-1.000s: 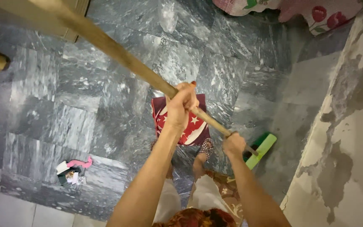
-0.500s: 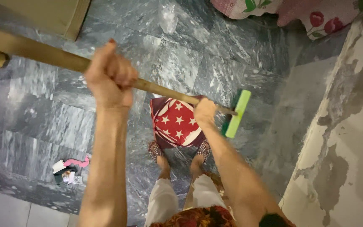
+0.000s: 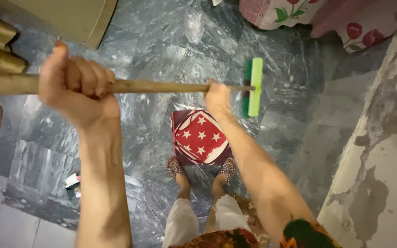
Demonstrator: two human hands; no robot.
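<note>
The person is standing on a grey marble floor (image 3: 161,50) and holding a long wooden handle (image 3: 161,86) with both hands, so that it is lying almost level across the upper half of the view. The left hand (image 3: 76,89) is closing fully round the handle near its upper end, fingers wrapped over the top and thumb raised, close to the camera. The right hand (image 3: 218,97) is gripping the same handle low down, curled tight just behind the green brush head (image 3: 253,86). That head is standing on edge, lifted clear of the floor as far as can be judged, and is pointing toward the far right part of the floor, near the flowered cloth (image 3: 327,18) that is lying along the far edge.

Directly below the handle, a red cushion with white stars (image 3: 201,138) is lying on the floor just in front of the person's sandalled feet (image 3: 198,170). A small heap of scraps (image 3: 73,186) is sitting near the near left edge of the floor, well apart from the brush head. A peeling, patchy wall (image 3: 382,138) is running down the right side, and a pale board (image 3: 70,18) is leaning at the far left corner.

Judging by this, the sweeping is only partly done: the brush is raised rather than working the floor, the scraps at the left are still lying ungathered, and the cushion is still sitting in the middle of the floor
</note>
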